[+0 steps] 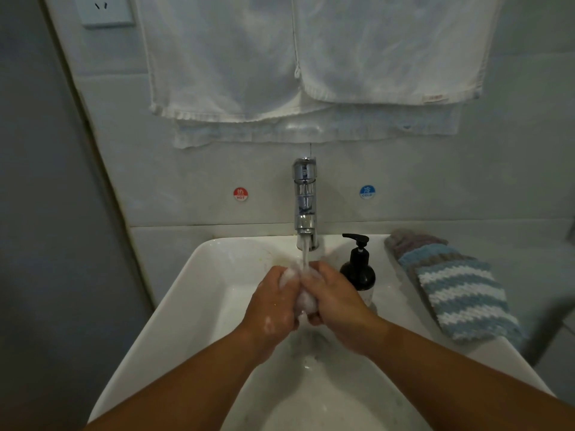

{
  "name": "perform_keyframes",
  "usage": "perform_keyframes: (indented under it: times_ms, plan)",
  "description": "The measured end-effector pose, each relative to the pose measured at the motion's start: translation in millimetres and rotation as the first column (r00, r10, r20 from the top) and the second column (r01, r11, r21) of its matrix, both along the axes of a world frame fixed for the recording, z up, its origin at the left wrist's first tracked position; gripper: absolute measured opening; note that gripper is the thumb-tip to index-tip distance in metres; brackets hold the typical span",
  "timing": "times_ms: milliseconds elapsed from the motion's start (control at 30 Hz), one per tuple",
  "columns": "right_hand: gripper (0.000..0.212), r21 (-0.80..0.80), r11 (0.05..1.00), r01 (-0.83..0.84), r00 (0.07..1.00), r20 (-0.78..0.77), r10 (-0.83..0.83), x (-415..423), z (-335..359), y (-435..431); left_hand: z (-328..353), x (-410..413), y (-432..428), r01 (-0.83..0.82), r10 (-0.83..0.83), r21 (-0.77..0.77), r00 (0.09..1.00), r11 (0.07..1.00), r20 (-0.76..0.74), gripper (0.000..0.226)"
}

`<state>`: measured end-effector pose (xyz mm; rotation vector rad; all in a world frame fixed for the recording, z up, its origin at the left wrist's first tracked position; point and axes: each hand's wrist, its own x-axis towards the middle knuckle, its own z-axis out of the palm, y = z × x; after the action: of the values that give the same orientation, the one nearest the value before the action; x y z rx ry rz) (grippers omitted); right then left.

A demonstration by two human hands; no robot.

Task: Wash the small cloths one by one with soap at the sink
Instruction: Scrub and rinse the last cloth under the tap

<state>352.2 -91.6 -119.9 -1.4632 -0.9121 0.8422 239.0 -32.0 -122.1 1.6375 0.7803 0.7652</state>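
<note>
A small white cloth (305, 298), wet and bunched, sits between my two hands over the white sink (193, 306). My left hand (273, 309) grips its left side and has suds on its back. My right hand (337, 304) grips the right side. Water runs from the chrome tap (305, 200) onto the cloth between my hands. A black soap pump bottle (358, 265) stands on the sink rim just right of my right hand. Several knitted cloths, the nearest striped blue and white (460, 300), lie overlapped on the right rim.
White towels (311, 63) hang on the wall above the tap. Red hot (240, 194) and blue cold (367, 191) stickers flank the tap. A wall socket (105, 10) is at the upper left. A grey wall (46, 244) closes the left side.
</note>
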Motion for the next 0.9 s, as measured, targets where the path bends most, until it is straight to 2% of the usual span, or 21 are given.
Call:
perform_keyframes:
  times_ms: [100, 200, 267, 333, 367, 400, 467, 533, 633, 700, 767, 833, 900]
  plan:
    - [0.019, 0.004, 1.0, 0.029, 0.993, 0.119, -0.029, -2.8, -4.4, 4.5, -4.9, 0.2, 1.9, -0.033, 0.052, 0.169, 0.993, 0.985, -0.109, 0.022]
    - [0.017, -0.009, 0.998, 0.061, 0.941, 0.334, -0.054, -2.7, -3.2, 7.9, 0.3, 1.2, -3.4, -0.077, 0.092, 0.132, 0.99, 0.988, -0.108, 0.041]
    - [0.024, -0.037, 0.996, 0.086, 0.882, 0.468, -0.058, -1.0, -2.0, 7.5, 5.0, 2.9, -6.5, -0.077, 0.086, 0.08, 0.988, 0.994, -0.126, 0.049]
    - [0.038, 0.013, 0.995, 0.097, 0.917, 0.388, -0.094, -2.5, 1.6, 1.6, 9.1, 2.8, -8.9, -0.065, 0.069, 0.036, 0.99, 0.997, -0.122, 0.054]
    - [0.042, 0.027, 0.995, 0.092, 0.944, 0.315, -0.096, -3.5, 3.5, -1.7, 10.1, 2.3, -9.6, -0.06, 0.063, 0.028, 0.992, 0.998, -0.109, 0.054]
    - [0.042, 0.036, 0.997, 0.074, 0.949, 0.306, -0.081, -2.3, 5.0, -2.8, 9.7, 2.0, -9.4, -0.056, 0.058, 0.028, 0.995, 0.998, -0.084, 0.05]
    - [0.033, 0.047, 0.996, 0.08, 0.95, 0.299, -0.091, 0.0, 6.4, -2.6, 8.9, 1.3, -7.3, -0.064, 0.065, 0.03, 0.997, 0.997, -0.031, 0.035]
    - [0.024, 0.046, 0.993, 0.11, 0.976, 0.182, -0.116, 2.2, 7.2, -1.9, 8.2, -0.4, -3.9, -0.047, 0.047, 0.002, 0.998, 0.999, 0.034, 0.022]
    - [0.02, 0.05, 0.996, 0.069, 0.993, 0.088, -0.074, 4.4, 4.7, -0.1, 7.7, -2.4, -0.2, -0.007, 0.012, -0.046, 0.995, 0.999, 0.1, 0.013]
    - [0.013, 0.098, 0.994, 0.049, 0.996, 0.071, -0.056, 5.1, 6.5, -1.7, 7.9, -1.7, -0.7, 0.009, -0.005, -0.059, 0.998, 0.998, 0.065, 0.019]
    - [0.003, 0.14, 0.988, 0.063, 0.99, 0.118, -0.08, 7.6, 9.7, -3.8, 7.0, 0.2, -2.8, 0.058, -0.054, -0.119, 0.998, 0.991, 0.04, 0.016]
    - [0.009, 0.174, 0.982, 0.078, 0.986, 0.13, -0.101, 9.1, 10.0, -4.6, 7.3, 0.7, -6.6, 0.077, -0.067, -0.182, 0.996, 0.98, 0.064, 0.021]
    - [0.005, 0.16, 0.978, 0.132, 0.981, 0.122, -0.152, 10.1, 8.4, -3.6, 7.3, 0.6, -5.7, 0.031, -0.026, -0.113, 0.998, 0.993, 0.05, 0.022]
